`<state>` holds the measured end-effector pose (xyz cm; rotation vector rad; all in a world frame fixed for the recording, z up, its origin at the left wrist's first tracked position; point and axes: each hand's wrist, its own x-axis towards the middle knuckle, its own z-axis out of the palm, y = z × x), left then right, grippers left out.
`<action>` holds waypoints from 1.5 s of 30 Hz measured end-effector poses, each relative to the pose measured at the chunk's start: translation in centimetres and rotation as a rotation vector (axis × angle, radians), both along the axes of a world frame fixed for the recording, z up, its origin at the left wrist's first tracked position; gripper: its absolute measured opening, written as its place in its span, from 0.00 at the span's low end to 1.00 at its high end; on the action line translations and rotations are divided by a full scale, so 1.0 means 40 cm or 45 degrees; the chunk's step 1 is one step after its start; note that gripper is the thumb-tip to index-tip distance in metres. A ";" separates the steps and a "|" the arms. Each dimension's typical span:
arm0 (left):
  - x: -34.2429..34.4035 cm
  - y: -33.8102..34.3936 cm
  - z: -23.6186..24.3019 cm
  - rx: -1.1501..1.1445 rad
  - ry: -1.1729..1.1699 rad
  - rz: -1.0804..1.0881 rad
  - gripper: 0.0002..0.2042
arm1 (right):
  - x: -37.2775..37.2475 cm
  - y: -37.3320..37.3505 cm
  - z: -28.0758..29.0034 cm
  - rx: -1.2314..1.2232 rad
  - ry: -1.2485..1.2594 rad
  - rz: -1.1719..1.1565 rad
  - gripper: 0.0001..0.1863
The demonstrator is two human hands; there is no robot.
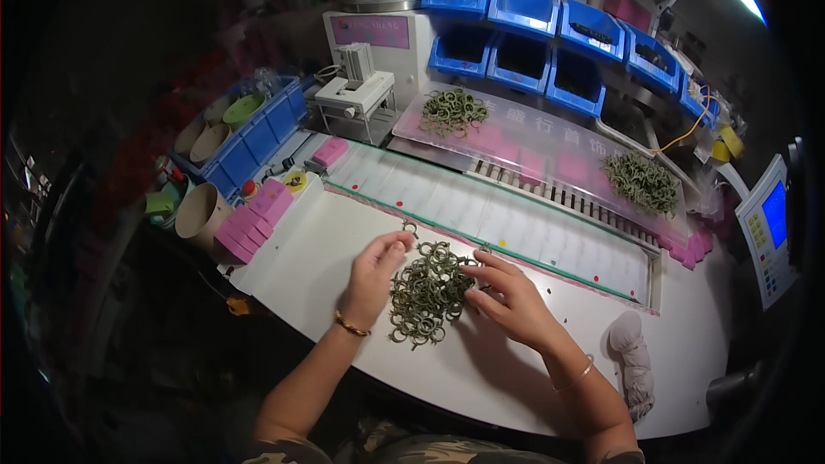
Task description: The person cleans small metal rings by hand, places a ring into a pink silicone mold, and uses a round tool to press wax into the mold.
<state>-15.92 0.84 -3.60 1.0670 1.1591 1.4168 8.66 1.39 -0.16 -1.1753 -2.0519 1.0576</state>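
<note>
A heap of greenish-grey rings [430, 296] lies on the white worktop between my hands. My left hand [371, 279] is at the heap's upper left, thumb and fingers pinched together. A single ring [411, 228] stands at those fingertips, apart from the heap. On the other side, my right hand [516, 301] reaches over the heap's right edge with its fingers curved and apart. Its fingertips touch or hover just above the outer rings; which of the two I cannot tell. One more ring shows just past its index finger.
Beyond the heap runs a long glass-topped strip [481, 219]. Behind it a clear tray [524, 142] carries two more ring piles. Blue bins [524, 9] hang above. Pink blocks [253, 223] and a cup [202, 210] stand left; a grey cloth bundle [632, 361] and screened device [767, 232] are right.
</note>
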 end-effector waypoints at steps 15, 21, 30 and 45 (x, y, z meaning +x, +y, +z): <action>-0.011 -0.075 0.061 0.025 1.084 -0.180 0.11 | 0.089 -0.116 0.024 0.562 -0.265 0.132 0.24; -0.116 -0.037 0.078 -0.184 0.390 -0.032 0.05 | 0.146 -0.145 0.032 0.436 -0.157 0.048 0.20; -0.147 -0.057 0.086 -0.111 0.650 -0.170 0.12 | 0.176 -0.147 0.006 0.248 0.025 -0.044 0.19; -0.137 -0.073 0.032 0.379 1.530 -0.263 0.09 | 0.215 -0.197 0.023 0.292 -0.106 -0.234 0.19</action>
